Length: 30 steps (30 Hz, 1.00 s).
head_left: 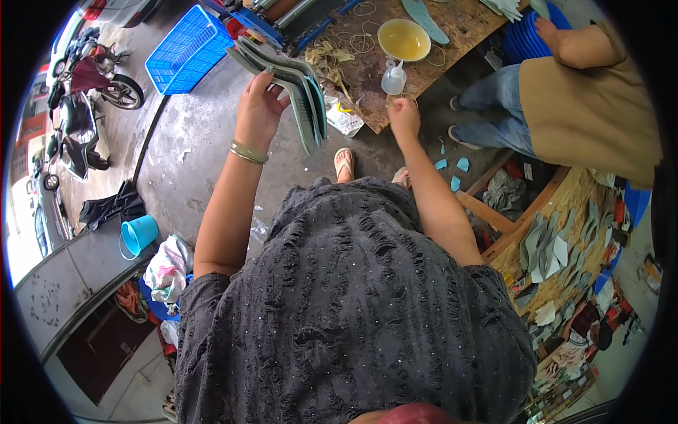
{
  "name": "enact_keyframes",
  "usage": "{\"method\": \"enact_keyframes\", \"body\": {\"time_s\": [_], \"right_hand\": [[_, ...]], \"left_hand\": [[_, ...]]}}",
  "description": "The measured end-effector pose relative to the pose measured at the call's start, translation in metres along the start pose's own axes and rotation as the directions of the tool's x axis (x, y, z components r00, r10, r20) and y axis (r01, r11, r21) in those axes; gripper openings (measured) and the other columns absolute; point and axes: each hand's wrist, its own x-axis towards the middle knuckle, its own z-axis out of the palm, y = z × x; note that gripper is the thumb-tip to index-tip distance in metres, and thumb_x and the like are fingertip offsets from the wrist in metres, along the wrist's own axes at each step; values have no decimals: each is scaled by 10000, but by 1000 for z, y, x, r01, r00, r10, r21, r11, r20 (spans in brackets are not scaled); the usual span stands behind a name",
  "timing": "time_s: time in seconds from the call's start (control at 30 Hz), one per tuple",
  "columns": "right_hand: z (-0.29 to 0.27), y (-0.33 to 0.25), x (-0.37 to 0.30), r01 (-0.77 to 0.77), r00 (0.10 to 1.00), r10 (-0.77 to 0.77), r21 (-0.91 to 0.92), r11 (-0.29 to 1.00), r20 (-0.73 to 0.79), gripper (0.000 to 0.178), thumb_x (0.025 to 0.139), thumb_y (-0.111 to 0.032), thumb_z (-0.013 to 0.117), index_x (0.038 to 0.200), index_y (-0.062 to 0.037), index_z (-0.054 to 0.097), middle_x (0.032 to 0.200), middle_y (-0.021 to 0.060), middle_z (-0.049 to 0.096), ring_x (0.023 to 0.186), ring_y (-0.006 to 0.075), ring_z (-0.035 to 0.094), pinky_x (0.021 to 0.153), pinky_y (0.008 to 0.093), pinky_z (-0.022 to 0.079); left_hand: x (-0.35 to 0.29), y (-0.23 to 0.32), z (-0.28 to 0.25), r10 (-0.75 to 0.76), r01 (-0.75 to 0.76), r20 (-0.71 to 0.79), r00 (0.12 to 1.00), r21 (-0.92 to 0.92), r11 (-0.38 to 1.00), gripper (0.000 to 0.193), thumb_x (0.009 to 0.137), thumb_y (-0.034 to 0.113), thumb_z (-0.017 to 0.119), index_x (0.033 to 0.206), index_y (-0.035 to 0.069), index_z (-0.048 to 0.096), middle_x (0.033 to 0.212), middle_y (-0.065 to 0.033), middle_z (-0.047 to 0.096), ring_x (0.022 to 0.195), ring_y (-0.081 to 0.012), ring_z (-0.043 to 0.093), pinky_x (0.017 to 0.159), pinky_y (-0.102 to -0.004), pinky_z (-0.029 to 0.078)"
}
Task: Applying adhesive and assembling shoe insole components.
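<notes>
My left hand (pixel 258 113), with a bangle at the wrist, grips a stack of grey-green and teal shoe insoles (pixel 308 106). The stack is raised over the floor left of the table, its layers fanned slightly apart. At the table's near corner my right hand (pixel 404 119) is closed, with a thin pale loop like a rubber band (pixel 408 96) at its fingers. Just beyond it stands a small clear squeeze bottle (pixel 393 79) with a nozzle. Behind the bottle is a bowl (pixel 382 44) of yellowish liquid. One teal insole (pixel 425 20) lies past the bowl.
A worn wooden table (pixel 462 44) carries more thin loops. A blue plastic basket (pixel 185 53) stands at the far left. On the right, another person (pixel 586 106) stands near stacked blue tubs (pixel 526 39). Grey insoles (pixel 542 240) cover a board at the lower right.
</notes>
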Motion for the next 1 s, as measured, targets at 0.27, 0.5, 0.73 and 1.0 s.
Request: {"method": "enact_keyframes", "body": {"time_s": [0.27, 0.5, 0.73, 1.0], "right_hand": [[37, -75, -1, 334, 929, -299, -147, 931, 218, 412, 723, -311, 753, 1037, -74, 632, 1058, 118, 602, 1004, 297, 574, 824, 398, 480], [76, -50, 29, 70, 950, -61, -20, 997, 306, 231, 829, -255, 620, 992, -97, 662, 964, 136, 662, 895, 351, 623, 765, 461, 491], [67, -49, 43, -113, 935, 82, 71, 991, 346, 191, 805, -248, 628, 911, -108, 703, 861, 130, 686, 831, 335, 653, 698, 425, 499], [50, -77, 49, 20, 933, 60, -219, 975, 354, 397, 779, -304, 712, 1070, -43, 649, 1135, 174, 597, 1028, 323, 598, 833, 428, 498]], "left_hand": [[2, 2, 4, -80, 76, 51, 996, 67, 995, 287, 923, 228, 551, 1119, 17, 550, 1098, -105, 626, 1000, -219, 610, 910, -379, 481], [-34, 1, -82, -57, 67, -82, 995, 127, 990, 252, 917, 208, 547, 1087, 23, 574, 1027, -91, 656, 922, -181, 633, 796, -352, 520], [-137, 12, -258, -38, 23, -545, 837, -35, 999, 328, 911, 326, 580, 1073, 42, 607, 997, -72, 661, 928, -197, 624, 830, -348, 518], [-206, 60, -353, 62, -101, -614, 787, -30, 994, 243, 916, 256, 585, 1033, 47, 629, 987, -63, 677, 924, -196, 634, 816, -349, 520]]}}
